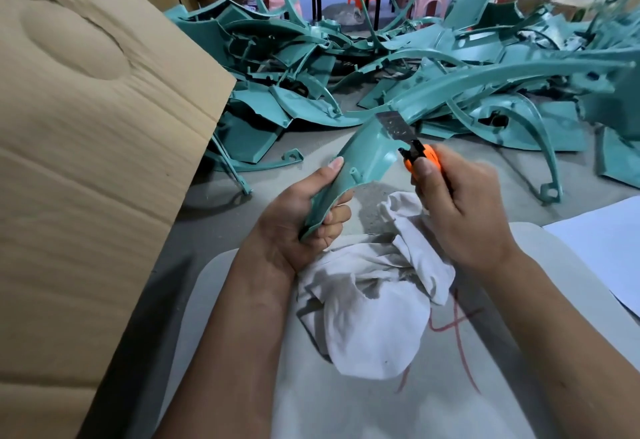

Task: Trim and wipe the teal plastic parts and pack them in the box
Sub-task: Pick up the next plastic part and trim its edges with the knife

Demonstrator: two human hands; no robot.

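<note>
Now left fingers (334,220) grip teal part (360,158).

hands at centre frame, box at left, parts heap across the top

the cardboard box (86,161) fills the left; the pile of parts (450,67) lies upper centre to right; the cloth (374,300) sits below the left hand (298,220) and right hand (460,210).

Light is even and rather soft, shadows weak; wide-angle bending at edges; the right hand (460,210) is slightly motion-blurred.
</note>
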